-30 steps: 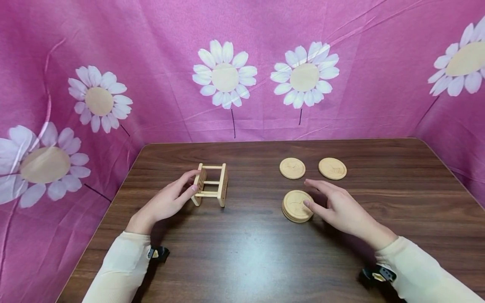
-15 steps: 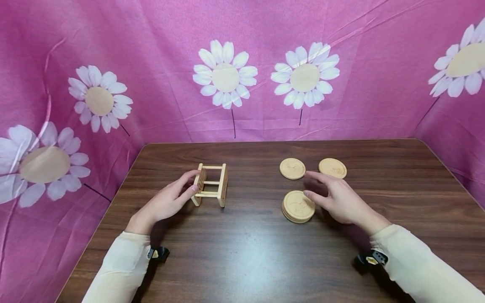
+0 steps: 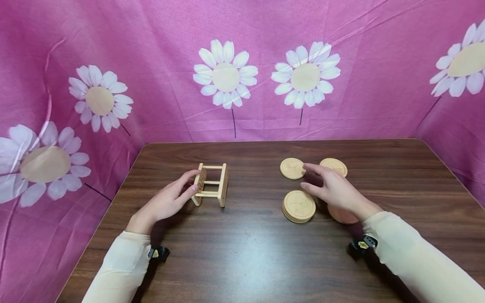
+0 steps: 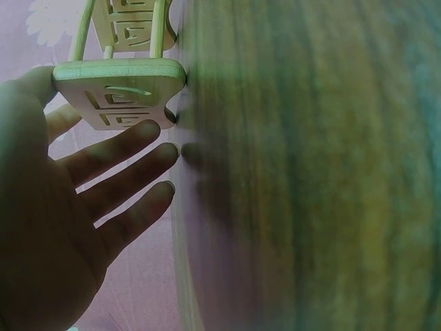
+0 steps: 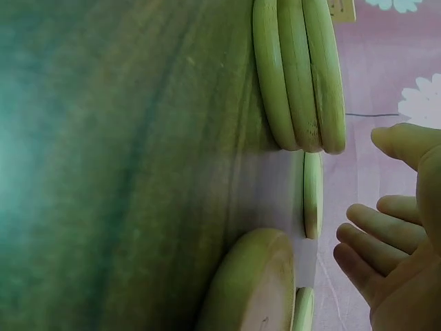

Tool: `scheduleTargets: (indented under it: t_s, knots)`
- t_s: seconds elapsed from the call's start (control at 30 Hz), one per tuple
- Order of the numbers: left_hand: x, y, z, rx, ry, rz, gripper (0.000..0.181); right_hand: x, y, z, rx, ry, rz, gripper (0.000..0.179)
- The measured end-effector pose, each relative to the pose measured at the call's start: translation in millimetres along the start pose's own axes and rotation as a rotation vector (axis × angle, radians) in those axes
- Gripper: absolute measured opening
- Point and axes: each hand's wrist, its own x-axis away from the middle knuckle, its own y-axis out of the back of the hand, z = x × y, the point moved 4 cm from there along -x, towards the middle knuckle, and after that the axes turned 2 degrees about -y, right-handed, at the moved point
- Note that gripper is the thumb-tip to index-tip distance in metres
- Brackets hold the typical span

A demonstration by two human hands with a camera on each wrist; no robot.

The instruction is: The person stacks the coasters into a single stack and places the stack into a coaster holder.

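Note:
My left hand (image 3: 172,198) holds the left side panel of a small wooden coaster rack (image 3: 223,185), thumb and index finger at its edges. In the left wrist view the other fingers (image 4: 131,172) extend loosely below the panel. My right hand (image 3: 333,187) hovers with nothing in it, its index fingertip overlapping the right edge of a round wooden coaster (image 3: 290,169). Just in front of its thumb lies a stack of three coasters (image 3: 299,205). Another coaster (image 3: 342,215) lies partly hidden under the palm and wrist, and one more (image 3: 336,164) sits behind the hand.
Everything stands on a dark wood-grain table (image 3: 242,244). A pink cloth (image 3: 261,122) with large white daisies hangs behind and along the sides. Bare tabletop separates the rack from the coasters.
My right hand has moved from the stack's right edge, back and slightly left, toward the far left coaster. The coaster under the right wrist has come into view. My left hand and the rack stay put.

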Motion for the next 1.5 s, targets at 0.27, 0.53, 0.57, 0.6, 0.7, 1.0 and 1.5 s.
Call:
scheduleTargets:
  t_s: [0.27,0.53,0.57,0.6,0.7,1.0,1.5]
  knots:
    - [-0.3,-0.3,0.0,-0.002,0.006,0.002,0.049,-12.4,-3,-6,0.04,-0.025,0.03,0.066]
    - [-0.5,0.2,0.6,-0.008,0.005,-0.001,0.049,-23.5,-5,-11,0.06,-0.014,0.043,0.069]
    - [-0.5,0.2,0.6,-0.006,0.008,0.0,0.049,-25.1,-5,-11,0.062,-0.011,0.044,0.069]
    - [-0.4,0.2,0.6,-0.005,0.007,0.001,0.049,-26.7,-6,-11,0.065,-0.007,0.045,0.07]
    - [0.0,0.4,0.2,-0.005,0.005,0.005,0.049,-31.8,-7,-12,0.074,-0.002,0.052,0.067]
    - [-0.4,1.0,-0.3,-0.005,0.013,0.007,0.048,-41.7,-11,-14,0.101,-0.022,0.081,0.074]
    - [0.4,1.3,-0.9,-0.011,0.018,0.006,0.049,-54.8,-16,-14,0.169,-0.023,0.146,0.082]
